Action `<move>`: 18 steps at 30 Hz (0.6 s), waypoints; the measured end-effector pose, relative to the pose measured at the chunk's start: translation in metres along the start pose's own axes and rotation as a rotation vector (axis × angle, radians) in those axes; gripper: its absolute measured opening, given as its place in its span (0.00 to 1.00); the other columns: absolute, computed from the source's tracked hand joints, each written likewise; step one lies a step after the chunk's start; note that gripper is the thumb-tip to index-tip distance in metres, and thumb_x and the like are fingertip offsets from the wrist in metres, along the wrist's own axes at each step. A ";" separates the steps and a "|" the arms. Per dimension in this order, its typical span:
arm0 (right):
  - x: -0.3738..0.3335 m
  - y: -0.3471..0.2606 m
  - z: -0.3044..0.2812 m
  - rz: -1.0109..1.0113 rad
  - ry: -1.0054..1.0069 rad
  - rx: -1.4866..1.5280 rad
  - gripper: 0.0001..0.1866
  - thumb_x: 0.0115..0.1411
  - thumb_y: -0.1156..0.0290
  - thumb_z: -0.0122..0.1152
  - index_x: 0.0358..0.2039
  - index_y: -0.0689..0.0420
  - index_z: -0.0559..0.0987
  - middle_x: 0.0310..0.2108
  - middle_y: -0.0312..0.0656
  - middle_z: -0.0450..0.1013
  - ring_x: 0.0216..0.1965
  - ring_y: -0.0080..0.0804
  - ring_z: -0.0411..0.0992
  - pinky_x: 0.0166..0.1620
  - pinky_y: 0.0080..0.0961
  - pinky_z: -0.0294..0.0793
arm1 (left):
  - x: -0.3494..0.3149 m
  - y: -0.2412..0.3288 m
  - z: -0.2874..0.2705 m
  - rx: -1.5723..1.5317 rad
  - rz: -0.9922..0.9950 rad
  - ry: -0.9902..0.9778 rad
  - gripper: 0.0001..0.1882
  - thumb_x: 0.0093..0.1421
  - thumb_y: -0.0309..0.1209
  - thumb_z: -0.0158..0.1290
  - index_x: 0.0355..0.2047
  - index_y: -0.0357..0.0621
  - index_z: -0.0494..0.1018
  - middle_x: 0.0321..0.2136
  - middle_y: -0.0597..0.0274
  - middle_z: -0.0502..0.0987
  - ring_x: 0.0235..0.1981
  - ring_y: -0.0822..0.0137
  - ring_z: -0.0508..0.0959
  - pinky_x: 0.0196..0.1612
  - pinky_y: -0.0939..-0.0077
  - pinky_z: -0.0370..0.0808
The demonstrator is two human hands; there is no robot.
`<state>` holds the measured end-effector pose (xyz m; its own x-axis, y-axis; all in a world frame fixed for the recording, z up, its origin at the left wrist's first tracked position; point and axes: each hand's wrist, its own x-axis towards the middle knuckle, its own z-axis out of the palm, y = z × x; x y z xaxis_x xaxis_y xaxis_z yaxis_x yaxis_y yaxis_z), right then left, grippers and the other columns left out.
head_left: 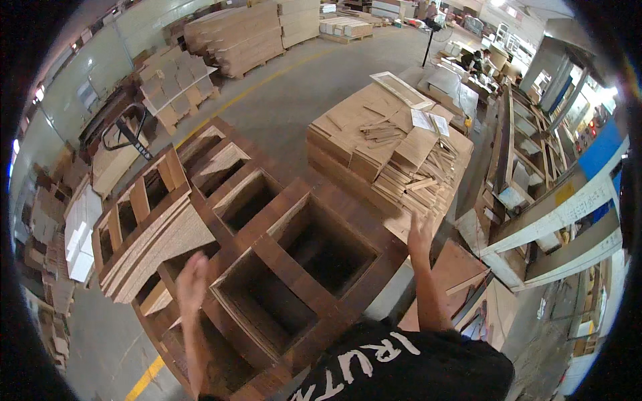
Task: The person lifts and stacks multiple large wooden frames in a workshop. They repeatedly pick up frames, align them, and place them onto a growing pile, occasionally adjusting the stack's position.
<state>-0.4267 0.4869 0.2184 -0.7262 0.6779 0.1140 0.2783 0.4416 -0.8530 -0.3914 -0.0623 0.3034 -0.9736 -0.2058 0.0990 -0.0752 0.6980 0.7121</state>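
Observation:
Over the left side of a stack of dark brown wooden frames [374, 287] with deep rectangular openings, my left hand [192, 281] is raised, somewhat blurred, its fingers stretched out and nothing seen in it. My right hand [420, 235] is up beyond the stack's right edge, fingers extended and holding nothing. Behind that hand, thin wooden strips [416, 190] lie loose on a big pile of boards [341, 130]. Several curved, pale-edged wooden pieces [160, 244] lie on the frames near my left hand.
A pallet truck handle [127, 134] stands at the left. Stacked panels [234, 37] line the far side past a yellow floor line [267, 79]. White-edged shelving [562, 224] rises at the right. Boards [455, 267] lie low beside my right forearm. People [476, 61] are far back right.

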 end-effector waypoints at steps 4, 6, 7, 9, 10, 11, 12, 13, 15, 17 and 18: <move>-0.077 0.026 0.000 0.391 -0.036 0.309 0.43 0.70 0.52 0.51 0.70 0.73 0.48 0.72 0.62 0.48 0.73 0.52 0.48 0.71 0.38 0.49 | 0.116 0.051 0.108 0.008 -0.008 -0.409 0.41 0.65 0.59 0.50 0.62 0.32 0.67 0.61 0.46 0.71 0.63 0.54 0.70 0.64 0.65 0.65; -0.096 0.039 0.015 0.477 -0.171 0.672 0.37 0.70 0.54 0.52 0.69 0.65 0.56 0.67 0.50 0.58 0.67 0.42 0.58 0.67 0.35 0.56 | 0.162 0.047 0.144 0.099 0.094 -0.488 0.43 0.64 0.61 0.48 0.62 0.32 0.67 0.63 0.43 0.69 0.65 0.51 0.68 0.66 0.64 0.63; -0.115 0.013 0.021 0.524 -0.227 0.754 0.36 0.70 0.54 0.51 0.69 0.63 0.57 0.66 0.51 0.60 0.65 0.43 0.60 0.66 0.36 0.58 | 0.186 0.027 0.156 0.108 0.026 -0.551 0.44 0.64 0.64 0.46 0.59 0.30 0.69 0.60 0.41 0.71 0.63 0.50 0.70 0.64 0.64 0.64; -0.125 0.015 0.019 0.627 -0.267 0.896 0.30 0.70 0.55 0.52 0.66 0.57 0.62 0.58 0.46 0.67 0.56 0.40 0.68 0.60 0.37 0.67 | 0.205 0.057 0.189 0.147 0.022 -0.753 0.44 0.63 0.66 0.45 0.53 0.32 0.76 0.53 0.43 0.77 0.60 0.52 0.73 0.59 0.62 0.67; -0.124 0.006 0.010 0.719 -0.221 0.962 0.21 0.69 0.57 0.53 0.55 0.58 0.72 0.49 0.38 0.74 0.48 0.31 0.71 0.58 0.32 0.66 | 0.205 0.070 0.200 0.099 -0.088 -0.755 0.48 0.62 0.69 0.45 0.58 0.30 0.71 0.59 0.43 0.72 0.63 0.52 0.68 0.63 0.62 0.63; -0.119 0.007 0.005 0.777 -0.229 0.956 0.20 0.69 0.57 0.53 0.53 0.57 0.73 0.47 0.38 0.74 0.47 0.31 0.71 0.56 0.32 0.67 | 0.203 0.083 0.205 0.051 -0.199 -0.741 0.53 0.61 0.71 0.45 0.62 0.28 0.66 0.64 0.43 0.66 0.67 0.52 0.63 0.66 0.62 0.59; -0.117 0.008 0.005 0.828 -0.247 0.957 0.18 0.69 0.57 0.54 0.51 0.56 0.74 0.45 0.38 0.75 0.46 0.30 0.71 0.55 0.32 0.69 | 0.217 0.086 0.198 0.072 -0.291 -0.970 0.70 0.49 0.81 0.44 0.72 0.33 0.39 0.74 0.42 0.34 0.75 0.47 0.34 0.73 0.44 0.37; -0.117 0.005 0.009 0.817 -0.230 0.944 0.18 0.69 0.58 0.54 0.51 0.55 0.74 0.44 0.38 0.75 0.46 0.30 0.71 0.54 0.32 0.69 | 0.217 0.085 0.199 0.084 -0.299 -0.927 0.70 0.49 0.81 0.44 0.72 0.33 0.39 0.74 0.42 0.34 0.75 0.46 0.34 0.73 0.45 0.36; -0.118 0.003 0.013 0.788 -0.186 0.907 0.17 0.68 0.58 0.54 0.50 0.55 0.75 0.41 0.38 0.75 0.46 0.31 0.71 0.52 0.32 0.71 | 0.213 0.088 0.204 0.102 -0.319 -0.854 0.68 0.52 0.79 0.44 0.72 0.30 0.40 0.74 0.41 0.37 0.75 0.47 0.37 0.73 0.50 0.37; -0.118 0.020 0.022 0.741 -0.187 0.945 0.17 0.67 0.58 0.55 0.50 0.54 0.75 0.41 0.39 0.75 0.46 0.31 0.72 0.51 0.33 0.71 | 0.207 0.096 0.209 0.115 -0.343 -0.795 0.65 0.57 0.76 0.43 0.70 0.25 0.44 0.73 0.39 0.43 0.74 0.48 0.42 0.73 0.57 0.42; -0.116 0.024 0.027 0.710 -0.217 0.964 0.17 0.67 0.58 0.55 0.51 0.54 0.74 0.41 0.39 0.75 0.46 0.32 0.72 0.50 0.33 0.71 | 0.209 0.088 0.206 0.107 -0.325 -0.800 0.65 0.56 0.76 0.43 0.70 0.25 0.44 0.73 0.39 0.42 0.75 0.48 0.41 0.73 0.56 0.41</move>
<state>-0.3528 0.4026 0.1708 -0.7179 0.4382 -0.5410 0.1424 -0.6682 -0.7302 -0.6463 0.0975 0.2439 -0.7563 0.1100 -0.6449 -0.3564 0.7573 0.5472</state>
